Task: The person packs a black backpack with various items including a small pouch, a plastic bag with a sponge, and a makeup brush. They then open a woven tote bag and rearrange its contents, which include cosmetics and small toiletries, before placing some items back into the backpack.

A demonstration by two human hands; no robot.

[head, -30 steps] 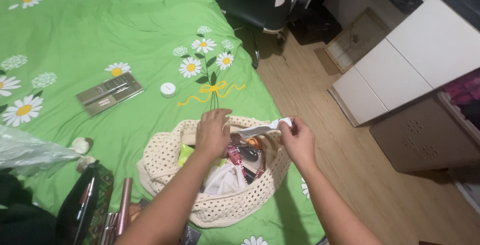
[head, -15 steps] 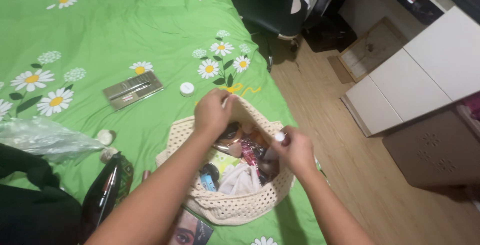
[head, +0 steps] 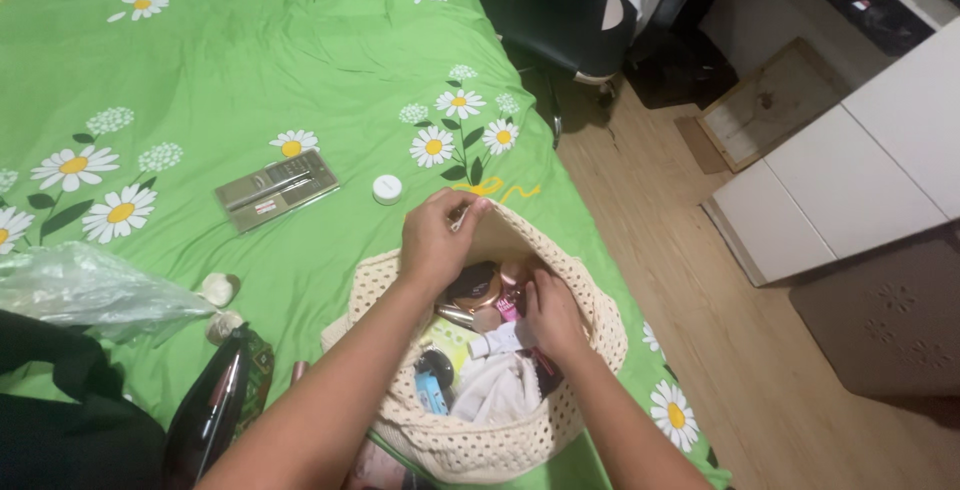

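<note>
Both bare forearms are extended forward from the lower edge; the left hand [head: 437, 240] is raised with its fingers pinched together at the tips; the right hand [head: 553, 316] is held lower, palm down, fingers curled downward.

Cream crochet bag [head: 590, 335] on green bedsheet [head: 250, 60] patterned with white daisies.

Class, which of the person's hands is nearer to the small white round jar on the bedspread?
Left. The left hand grips the bag rim, just right of the jar; the right hand is inside the bag, farther off.
</note>
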